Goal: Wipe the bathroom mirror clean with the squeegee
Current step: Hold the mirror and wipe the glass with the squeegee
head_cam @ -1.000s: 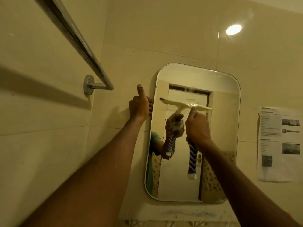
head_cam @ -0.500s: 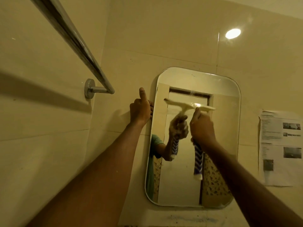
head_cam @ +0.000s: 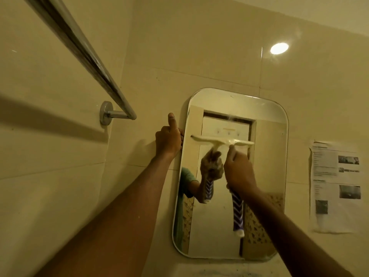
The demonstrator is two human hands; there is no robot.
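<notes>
Your right hand (head_cam: pixel 238 170) was closed around the handle of the squeegee (head_cam: pixel 223 141), with the index finger stretched up along the neck toward the pale blade bar. The bar lay almost level across the upper half of the bathroom mirror (head_cam: pixel 267 156), its left end near the mirror's left edge and its right end short of the right edge; whether the blade was pressed flat against the glass could not be told from this angle. The handle, striped in blue and white with a pale tip, hung down below your wrist in front of the lower glass.

Your left hand (head_cam: pixel 168 139) gripped the mirror's left edge at about the height of the blade bar, fingers curled round the rim and thumb pointing straight up against the wall tile (head_cam: pixel 199 56).

The mirror, an upright rectangle with rounded corners, hung on that cream tiled wall. It reflected your hand on the squeegee handle, part of a green sleeve and a doorway behind you.

A chrome towel rail (head_cam: pixel 83 56) ran along the adjoining wall to the left, its bracket fixed well apart from the mirror. A printed paper notice (head_cam: pixel 335 186) was stuck to the tile just right of the mirror. A round glare of light (head_cam: pixel 279 48) shone on the tile above.
</notes>
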